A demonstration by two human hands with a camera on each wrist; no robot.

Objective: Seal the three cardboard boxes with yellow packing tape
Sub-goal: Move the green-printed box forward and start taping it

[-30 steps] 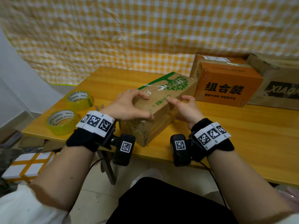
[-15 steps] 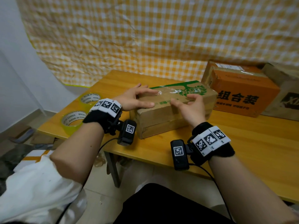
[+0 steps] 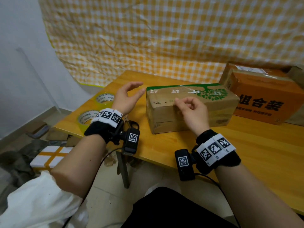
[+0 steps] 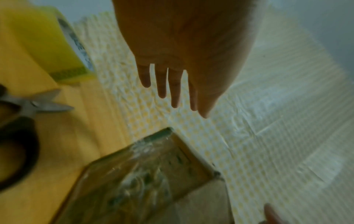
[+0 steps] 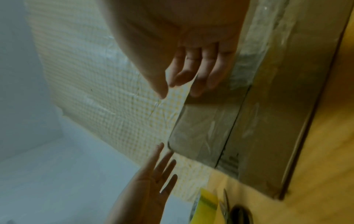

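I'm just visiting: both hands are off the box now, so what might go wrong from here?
The scissors lie right under the left hand's wrist, partly hidden; reaching for the tape rolls might bump or nick it.
The near roll overhangs the table edge and may get knocked off.
The box already looks wrinkled with clear film, so new tape might stick poorly.

Black wrist bands [image 3: 98, 132] with white square-code tags, black cabled camera boxes [image 3: 183, 164], and a white sleeve [image 3: 36, 201] at seven o'clock.
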